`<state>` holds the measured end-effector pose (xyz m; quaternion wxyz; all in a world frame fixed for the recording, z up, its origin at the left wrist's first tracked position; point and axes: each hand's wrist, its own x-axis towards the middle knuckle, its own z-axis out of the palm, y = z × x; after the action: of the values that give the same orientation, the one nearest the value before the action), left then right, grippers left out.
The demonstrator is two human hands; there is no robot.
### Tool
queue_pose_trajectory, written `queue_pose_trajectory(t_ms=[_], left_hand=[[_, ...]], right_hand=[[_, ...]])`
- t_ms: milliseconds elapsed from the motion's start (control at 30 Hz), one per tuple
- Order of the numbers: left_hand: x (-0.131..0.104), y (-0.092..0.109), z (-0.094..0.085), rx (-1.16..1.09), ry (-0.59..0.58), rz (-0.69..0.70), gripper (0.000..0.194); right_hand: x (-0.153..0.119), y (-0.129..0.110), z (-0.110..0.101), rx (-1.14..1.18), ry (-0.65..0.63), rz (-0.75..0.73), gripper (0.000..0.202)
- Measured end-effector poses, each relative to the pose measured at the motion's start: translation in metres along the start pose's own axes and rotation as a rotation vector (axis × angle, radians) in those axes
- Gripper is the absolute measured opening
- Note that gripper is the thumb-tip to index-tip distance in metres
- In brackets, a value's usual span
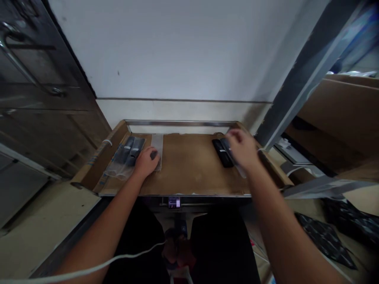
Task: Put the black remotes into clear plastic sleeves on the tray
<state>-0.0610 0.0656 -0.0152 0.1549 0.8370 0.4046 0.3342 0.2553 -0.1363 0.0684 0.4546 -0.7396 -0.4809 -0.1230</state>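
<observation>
On the left of the cardboard-covered table (189, 167), my left hand (147, 161) is closed round a small dark item (153, 155), over a clear plastic sleeve (158, 146). Beside it lie dark objects in clear bags (128, 154). At the right, my right hand (241, 146) is bent and blurred, its fingers drawn together above a clear bag; whatever they hold cannot be made out. Just left of that hand lies a black elongated item (222, 153) with a small white label.
Raised cardboard sides (102, 157) edge the table, and a metal rail (183, 123) runs along its back. A grey post (299, 85) and cardboard box (349, 122) stand at the right. A white cable (118, 258) crosses near my left forearm.
</observation>
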Motion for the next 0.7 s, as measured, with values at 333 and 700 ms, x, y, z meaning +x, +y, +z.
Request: queue_pose_trajectory(t_ms=[333,700], left_hand=[[0.001,0.009,-0.001,0.080,-0.086,0.015,0.032],[-0.002,0.017,0.000,0.276,-0.251,0.064,0.060]], right_hand=[[-0.056,-0.005,0.068,-0.544,-0.136,0.071,0.033],[-0.059,-0.036,0.099,-0.234,-0.183,0.020,0.027]])
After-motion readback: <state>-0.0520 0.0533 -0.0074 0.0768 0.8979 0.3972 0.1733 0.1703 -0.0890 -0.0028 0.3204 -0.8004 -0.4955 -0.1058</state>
